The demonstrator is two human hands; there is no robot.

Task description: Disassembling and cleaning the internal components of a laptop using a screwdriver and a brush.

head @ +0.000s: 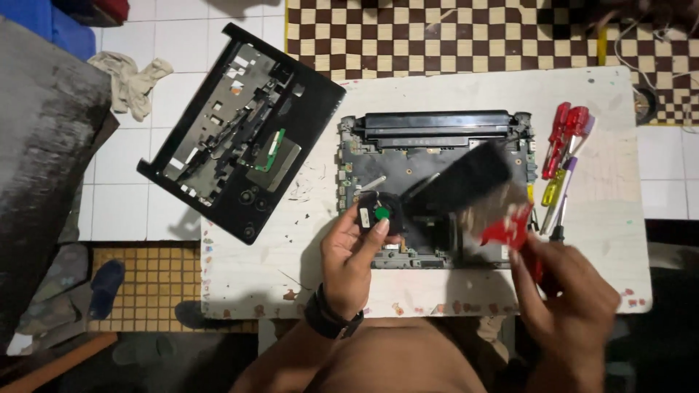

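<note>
Head view, left hand: the left hand grips a small black cooling fan with a green centre, thumb and fingers closed around its edge; a dark watch sits on the wrist.
Head view, fan position: held just above the lower left corner of the opened laptop base, over its circuit board.
Head view, right hand: the right hand is closed around the red handle of a brush, whose wide black bristle head is blurred and lies across the middle of the laptop base.
Head view, worktop: a white, paint-flecked worktop carries the laptop base.
Head view, tools: several screwdrivers with red, yellow and purple handles lie just right of the base.
Head view, cover: a black laptop palmrest cover lies upside down, overhanging the worktop's left corner above the tiled floor.
Head view, cloth: a crumpled pale rag lies on the floor, left of the cover.
</note>
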